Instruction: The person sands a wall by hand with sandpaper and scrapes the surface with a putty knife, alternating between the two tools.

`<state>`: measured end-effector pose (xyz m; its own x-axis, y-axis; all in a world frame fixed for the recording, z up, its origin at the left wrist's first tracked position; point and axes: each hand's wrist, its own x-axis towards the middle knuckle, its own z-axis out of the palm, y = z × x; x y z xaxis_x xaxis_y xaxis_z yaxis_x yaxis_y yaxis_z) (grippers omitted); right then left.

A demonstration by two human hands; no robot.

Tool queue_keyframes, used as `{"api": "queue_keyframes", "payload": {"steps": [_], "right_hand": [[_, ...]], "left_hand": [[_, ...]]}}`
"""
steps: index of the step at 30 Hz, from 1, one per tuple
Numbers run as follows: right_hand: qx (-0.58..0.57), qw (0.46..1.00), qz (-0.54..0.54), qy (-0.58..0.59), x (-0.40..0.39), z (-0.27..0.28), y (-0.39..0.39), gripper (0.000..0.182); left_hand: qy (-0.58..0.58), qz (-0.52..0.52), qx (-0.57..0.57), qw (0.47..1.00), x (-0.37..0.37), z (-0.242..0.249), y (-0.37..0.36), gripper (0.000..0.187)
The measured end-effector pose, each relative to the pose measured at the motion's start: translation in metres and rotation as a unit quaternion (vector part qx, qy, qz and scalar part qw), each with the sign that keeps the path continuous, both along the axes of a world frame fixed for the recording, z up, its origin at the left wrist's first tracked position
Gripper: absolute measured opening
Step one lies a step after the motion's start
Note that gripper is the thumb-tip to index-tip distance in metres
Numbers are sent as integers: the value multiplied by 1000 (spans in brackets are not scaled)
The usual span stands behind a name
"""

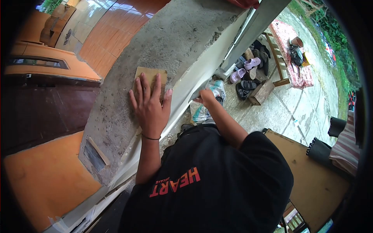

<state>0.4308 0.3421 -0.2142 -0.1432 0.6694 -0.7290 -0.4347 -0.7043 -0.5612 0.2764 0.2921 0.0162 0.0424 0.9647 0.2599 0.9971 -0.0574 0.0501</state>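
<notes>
My left hand [150, 105] lies flat with its fingers spread on a small brown board [161, 74], which rests on the rough grey concrete ledge [171, 35]. A dark band circles that wrist. Lower down on the right, my right hand [205, 96] is closed around a greyish tool [194, 96] beside the white side face of the ledge [206, 68]. Only a small part of the tool shows. Behind that hand is a white and teal plastic sack [218, 90].
Shoes and clogs [252, 63] lie on the ground beyond my right hand, near a wooden box [261, 92]. A bench [278, 58] with a patterned cloth stands farther off. A wooden panel [307, 163] is at lower right; a thin strip [98, 150] lies on the ledge.
</notes>
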Motion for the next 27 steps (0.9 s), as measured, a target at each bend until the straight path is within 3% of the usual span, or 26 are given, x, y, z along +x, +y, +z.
{"api": "queue_keyframes", "payload": {"steps": [1, 4, 8, 9, 11, 12, 13, 14, 18, 19, 20, 21, 22, 24, 27], "right_hand": [[7, 999, 1, -48, 0, -10, 14, 37], [-78, 997, 6, 0, -7, -51, 55, 40], [20, 1000, 8, -6, -7, 30, 29, 47], [17, 1000, 9, -2, -4, 25, 35, 47], [30, 999, 22, -1, 6, -2, 44, 45], [24, 999, 11, -34, 9, -38, 57, 38], [53, 995, 75, -44, 16, -109, 74, 29], [-53, 997, 53, -9, 36, -63, 85, 19], [-80, 992, -22, 93, 52, -143, 113, 16], [97, 995, 39, 1, 47, -162, 109, 22], [270, 953, 101, -91, 43, -170, 107, 27], [-9, 998, -40, 49, 55, -9, 101, 37], [8, 1000, -24, 18, 57, -1, 97, 38], [27, 1000, -5, -13, 62, -15, 109, 40], [-4, 999, -50, 0, 65, -121, 136, 41]], "left_hand": [[2, -2, -2, 1000, 1, 0, 0, 47], [4, 3, -19, 1000, 1, 0, 1, 48], [11, 27, -37, 999, 4, -2, 4, 48], [15, 27, -39, 999, 6, -4, 8, 48], [22, 66, -36, 997, 10, -8, 12, 47], [24, 76, -33, 996, 13, -8, 16, 47], [27, 73, -39, 996, 16, -9, 19, 47], [33, 88, -34, 995, 18, -10, 23, 47], [21, 118, -27, 992, 28, -10, 37, 47], [7, 133, -26, 991, 29, -10, 37, 47], [4, 137, -17, 990, 31, -9, 38, 46], [4, 139, -18, 990, 32, -8, 38, 46], [0, 145, -20, 989, 33, -7, 39, 46], [-7, 152, -14, 988, 35, -7, 41, 46], [-24, 151, -8, 988, 35, -7, 42, 46]]}}
